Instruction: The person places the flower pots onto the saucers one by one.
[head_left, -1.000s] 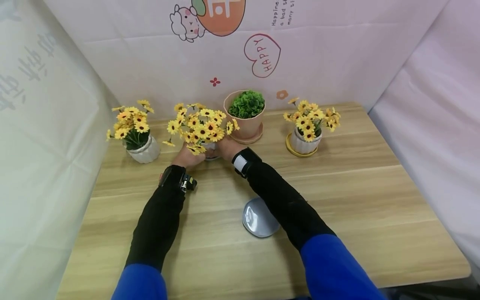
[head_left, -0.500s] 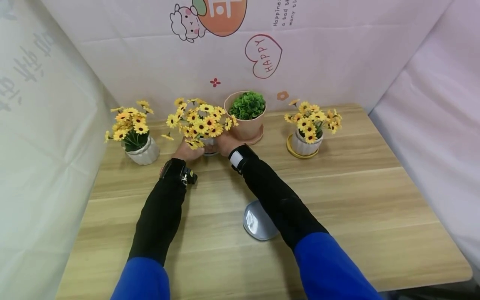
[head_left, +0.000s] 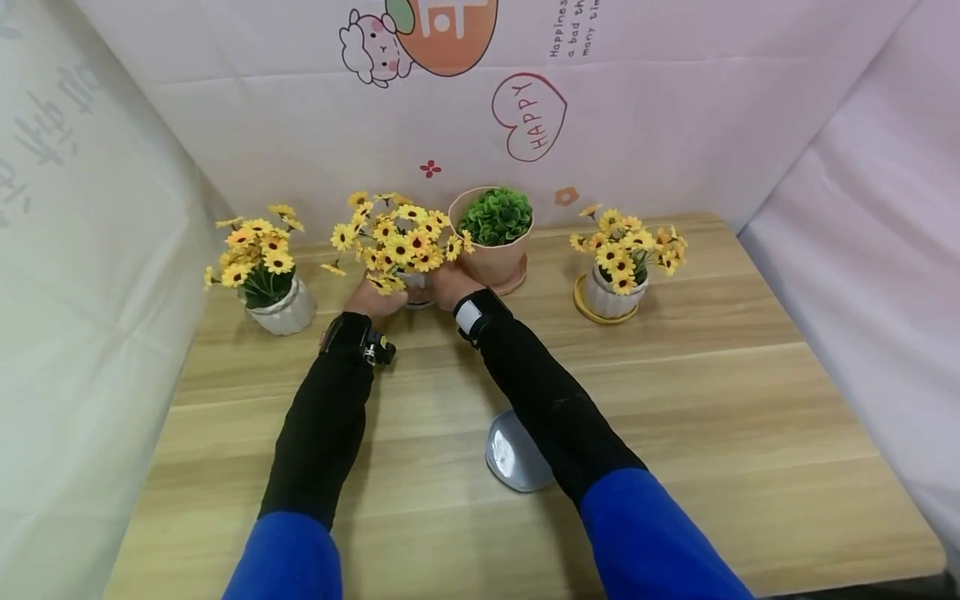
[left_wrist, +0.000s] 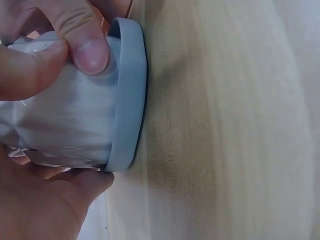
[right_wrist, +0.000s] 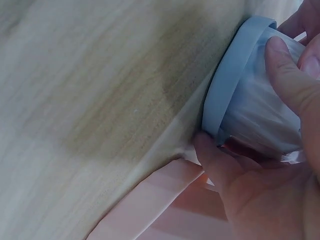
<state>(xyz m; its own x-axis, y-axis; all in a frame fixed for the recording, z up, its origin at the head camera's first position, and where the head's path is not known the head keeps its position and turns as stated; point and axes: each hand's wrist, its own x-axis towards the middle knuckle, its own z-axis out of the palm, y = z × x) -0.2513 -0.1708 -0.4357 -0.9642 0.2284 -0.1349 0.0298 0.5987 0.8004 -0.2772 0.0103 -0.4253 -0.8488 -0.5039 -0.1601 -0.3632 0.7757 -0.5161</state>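
Glossy ridged pot point(left_wrist: 75, 115) farther back

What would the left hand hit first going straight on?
The left hand would push the white flower pot in its grip; beyond it, probably the printed backdrop, though depth is unclear.

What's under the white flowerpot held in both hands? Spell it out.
A blue-grey saucer; its raised rim shows along the base of the flowerpot. The flowerpot hides the saucer's floor, so anything between them cannot be seen.

Glossy pot point(left_wrist: 70, 117), smooth wood-grained tabletop point(head_left: 750, 450)
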